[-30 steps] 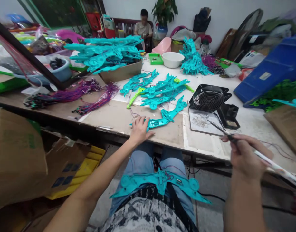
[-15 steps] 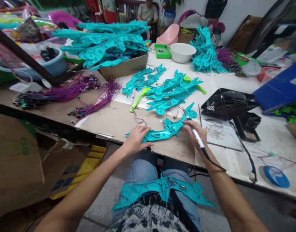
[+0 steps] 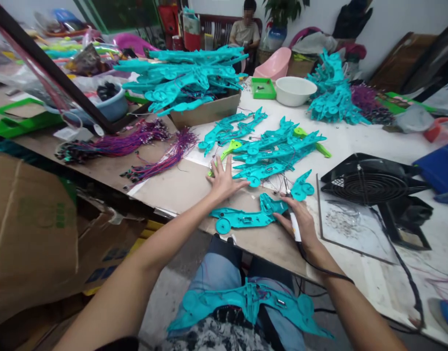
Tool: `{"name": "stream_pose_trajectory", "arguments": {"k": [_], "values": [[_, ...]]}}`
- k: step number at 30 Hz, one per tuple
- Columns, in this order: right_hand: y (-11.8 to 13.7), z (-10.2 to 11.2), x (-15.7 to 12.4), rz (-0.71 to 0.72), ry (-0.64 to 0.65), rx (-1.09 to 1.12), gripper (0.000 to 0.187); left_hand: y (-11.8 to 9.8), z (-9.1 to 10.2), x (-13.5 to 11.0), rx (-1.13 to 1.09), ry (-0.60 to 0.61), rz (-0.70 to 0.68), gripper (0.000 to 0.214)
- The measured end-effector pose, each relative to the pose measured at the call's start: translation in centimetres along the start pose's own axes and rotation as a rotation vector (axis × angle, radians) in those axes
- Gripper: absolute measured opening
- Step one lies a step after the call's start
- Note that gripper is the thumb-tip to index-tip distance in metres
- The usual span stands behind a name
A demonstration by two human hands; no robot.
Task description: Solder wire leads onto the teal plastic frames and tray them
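Note:
A teal plastic toy part [image 3: 245, 218] lies flat near the front edge of the table [image 3: 180, 187]. My right hand [image 3: 299, 222] holds a white soldering iron [image 3: 291, 214] like a pen, its tip over the part's right end, fingers resting on the part. My left hand [image 3: 225, 179] is spread flat on the table just behind the part, fingers reaching toward a pile of teal parts [image 3: 271, 148] and a lime green piece [image 3: 227, 151]. Another teal part [image 3: 247, 304] rests across my lap.
A black fan [image 3: 370, 183] and stand sit right of my hand, the iron's cord [image 3: 399, 265] trailing there. Purple wire bundles [image 3: 136, 146] lie left. A box heaped with teal parts [image 3: 190, 85], a white bowl [image 3: 295, 90], a green tray and a seated person are behind. Cardboard boxes [image 3: 29, 224] stand at my left.
My left hand lifted off the part's left end and moved forward toward the pile, fingers spread. The right hand with the iron stayed on the part's right end. The view shifted left.

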State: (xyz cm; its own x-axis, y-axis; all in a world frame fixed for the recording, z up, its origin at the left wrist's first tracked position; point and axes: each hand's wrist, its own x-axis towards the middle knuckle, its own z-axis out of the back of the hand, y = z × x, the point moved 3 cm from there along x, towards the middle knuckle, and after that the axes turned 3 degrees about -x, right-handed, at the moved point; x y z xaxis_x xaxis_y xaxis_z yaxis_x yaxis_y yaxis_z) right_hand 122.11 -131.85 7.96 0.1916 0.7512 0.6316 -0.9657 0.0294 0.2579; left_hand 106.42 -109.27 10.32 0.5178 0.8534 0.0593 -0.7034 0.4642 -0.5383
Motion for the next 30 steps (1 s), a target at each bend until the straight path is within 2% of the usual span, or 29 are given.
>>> {"name": "stream_pose_trajectory", "arguments": {"k": [4, 10, 14, 18, 20, 24, 26, 28, 30], "values": [[0.0, 0.2, 0.1, -0.001, 0.015, 0.023, 0.044, -1.6, -0.5, 2.5, 0.041, 0.047, 0.014, 0.104], [-0.3, 0.1, 0.3, -0.024, 0.006, 0.048, 0.042, -1.2, -0.6, 5.6, 0.016, 0.048, 0.033, 0.103], [-0.4, -0.4, 0.3, -0.005, -0.023, 0.046, 0.040, -1.0, -0.9, 7.0, 0.032, 0.057, 0.045, 0.107], [-0.2, -0.5, 0.2, 0.015, -0.022, 0.049, 0.035, -1.5, -1.1, 7.9, 0.032, 0.025, 0.113, 0.110], [-0.3, -0.4, -0.1, 0.002, -0.032, 0.042, 0.035, -2.1, -1.3, 8.2, 0.018, 0.032, 0.134, 0.109], [-0.6, -0.5, -0.4, -0.015, -0.057, 0.013, 0.042, -3.1, -1.6, 8.4, -0.043, 0.054, 0.076, 0.106], [-0.6, -0.5, -0.4, 0.011, -0.063, -0.006, 0.044, -2.9, -1.2, 7.6, -0.067, 0.034, 0.014, 0.099], [-0.5, -0.4, -0.4, 0.016, -0.064, -0.027, 0.044, -1.9, 0.3, 6.0, -0.041, -0.032, -0.091, 0.082], [-0.4, -0.2, -0.5, 0.005, -0.066, -0.048, 0.043, 0.7, 3.2, 4.0, 0.020, -0.136, -0.150, 0.056]]}}
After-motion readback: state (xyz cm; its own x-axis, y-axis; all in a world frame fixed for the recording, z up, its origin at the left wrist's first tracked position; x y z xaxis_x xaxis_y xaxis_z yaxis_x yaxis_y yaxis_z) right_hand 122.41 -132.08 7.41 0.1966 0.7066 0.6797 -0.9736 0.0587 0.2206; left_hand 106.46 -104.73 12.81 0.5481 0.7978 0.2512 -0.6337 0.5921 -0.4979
